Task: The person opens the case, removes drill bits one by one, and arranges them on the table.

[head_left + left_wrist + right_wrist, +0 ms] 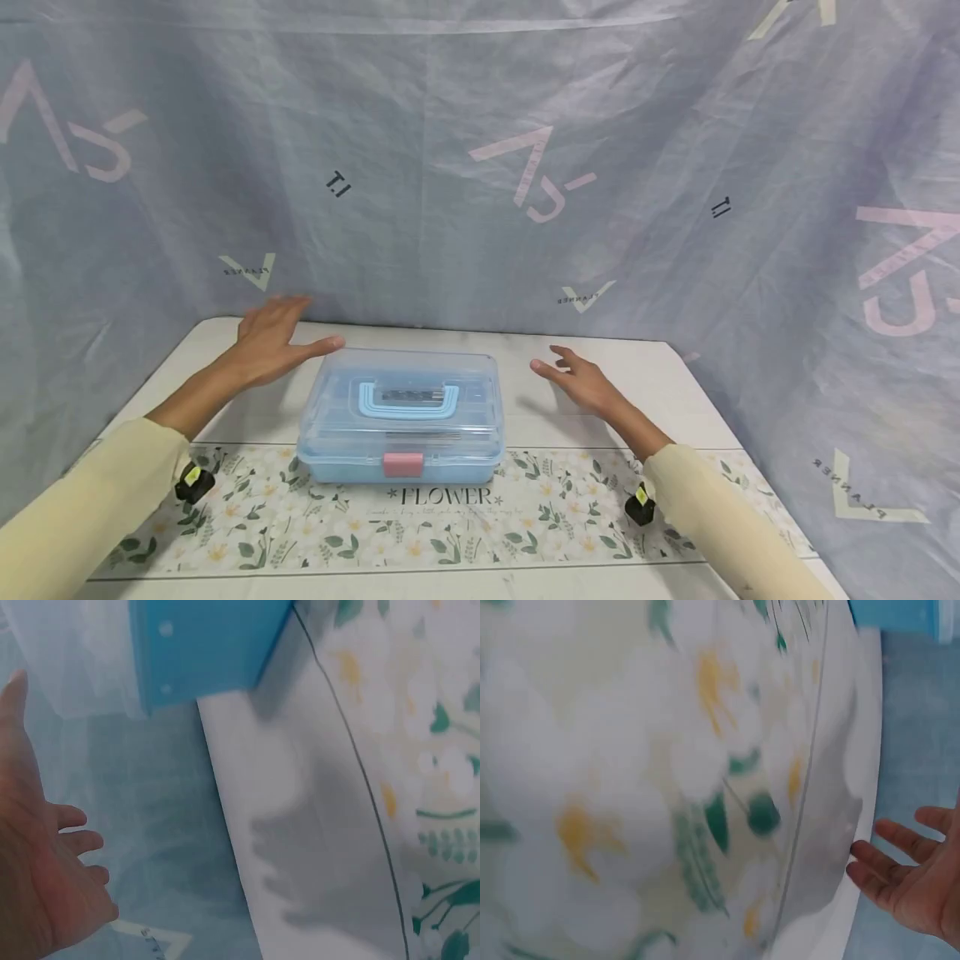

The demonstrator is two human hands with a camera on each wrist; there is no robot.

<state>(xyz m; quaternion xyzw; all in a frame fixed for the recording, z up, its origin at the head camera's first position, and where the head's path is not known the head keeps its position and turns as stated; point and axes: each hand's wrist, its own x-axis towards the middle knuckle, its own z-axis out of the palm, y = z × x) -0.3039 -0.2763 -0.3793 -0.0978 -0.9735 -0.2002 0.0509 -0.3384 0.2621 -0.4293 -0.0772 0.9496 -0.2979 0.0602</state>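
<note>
A blue plastic storage box with a clear lid, a light blue carry handle and a pink latch sits on the table, its lid down. Dark slender items show dimly through the lid. My left hand hovers at the box's back left corner, thumb stretched toward the lid edge, fingers spread and holding nothing. To the right of the box, a short way off, my right hand is raised over the table with fingers loosely bent and nothing in them. The left wrist view shows the box's side above the left hand's fingers.
The white table carries a floral printed band with the word FLOWER in front of the box. A grey cloth curtain with printed letters hangs behind the table and along both sides.
</note>
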